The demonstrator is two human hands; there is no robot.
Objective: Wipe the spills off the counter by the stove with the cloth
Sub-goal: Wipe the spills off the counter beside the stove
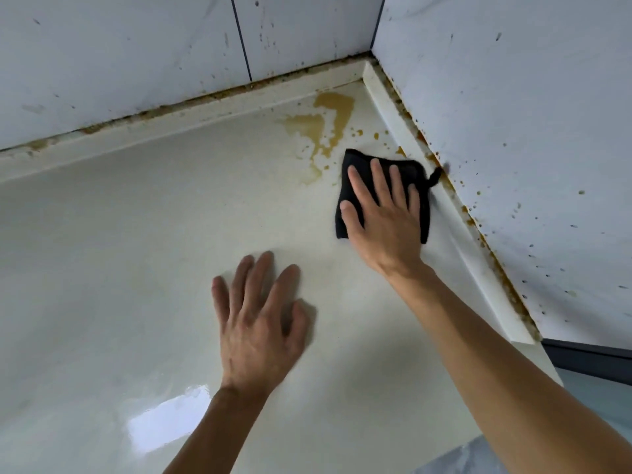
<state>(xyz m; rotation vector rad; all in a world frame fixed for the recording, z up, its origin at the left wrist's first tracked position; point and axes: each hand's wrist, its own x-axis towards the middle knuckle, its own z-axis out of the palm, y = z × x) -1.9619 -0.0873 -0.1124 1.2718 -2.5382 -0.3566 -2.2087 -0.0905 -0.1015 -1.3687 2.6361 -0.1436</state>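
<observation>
A pale, glossy worktop (136, 268) fills most of the view and runs into a corner at about 1 o'clock, where two white tiled walls (513, 97) meet. Both walls are speckled with small dark and brown spots, and a raised cream lip (410, 131) edges the worktop along them, with brown grime in the seam.

The left hand (258, 323) lies at about 6 o'clock, flat on the bare worktop with the palm down, fingers spread and nothing in it.

The right hand (383, 210) reaches out to about 2 o'clock. It is open and flat, fingers slightly spread, pressing down on a black cloth (345, 189) rather than gripping it. The folded cloth lies on the worktop just beside the right-hand lip, and a small loop at its far corner touches that lip.

A yellowish-brown spill (328, 121) spreads at about 12 to 1 o'clock, near the corner, just beyond the cloth and at 11 o'clock from it. Small drops of the same colour (376, 135) dot the worktop between the spill and the lip.
</observation>
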